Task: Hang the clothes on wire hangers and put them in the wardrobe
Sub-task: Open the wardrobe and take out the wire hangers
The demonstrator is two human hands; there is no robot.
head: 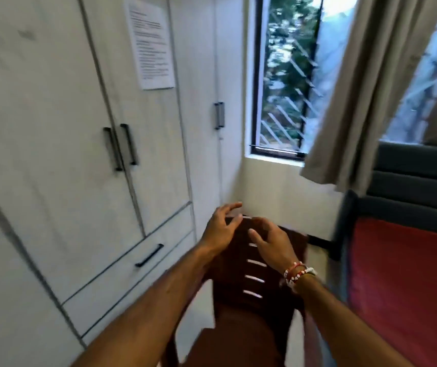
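You are stretching both arms forward over brown chair (249, 308). Left hand (222, 229) hovering at chair back's top edge, fingers spread wide, gripping nothing; contact unclear through blur. Right hand (270, 245), beaded bracelet (298, 274) at wrist, hovering just beside it, fingers loosely splayed, empty. Wardrobe (66, 115) standing at your left, doors and drawer (106, 266) closed.

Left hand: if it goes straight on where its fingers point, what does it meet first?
Likely the top edge of the brown chair, just under the left hand; past it, the wall below the window. Depth is unclear.
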